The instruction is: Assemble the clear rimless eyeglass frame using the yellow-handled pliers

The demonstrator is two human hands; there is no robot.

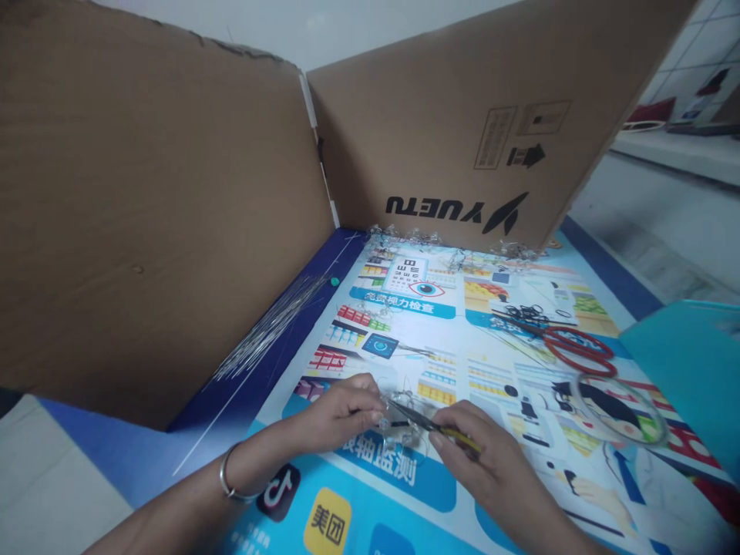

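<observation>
My right hand [477, 455] is wrapped round needle-nose pliers [425, 421] with yellow-and-black handles. Their long dark jaws point left towards my left hand [344, 415], which is closed in a pinch. Between the two hands lies a tangle of thin silvery wire with clear bits [398, 435], and my left fingertips hold its left side. The plier tips reach into this wirework near the left fingers; whether they grip the wire is too small to tell.
Straight wires [263, 331] lie bundled at left, along a cardboard wall [144, 193]. Red-handled scissors [578, 351], black rings [529, 314] and a clear roll [621, 412] are at right. Clear wire pieces [416, 237] line the back cardboard panel [451, 139]. Tweezers [413, 349] lie mid-table.
</observation>
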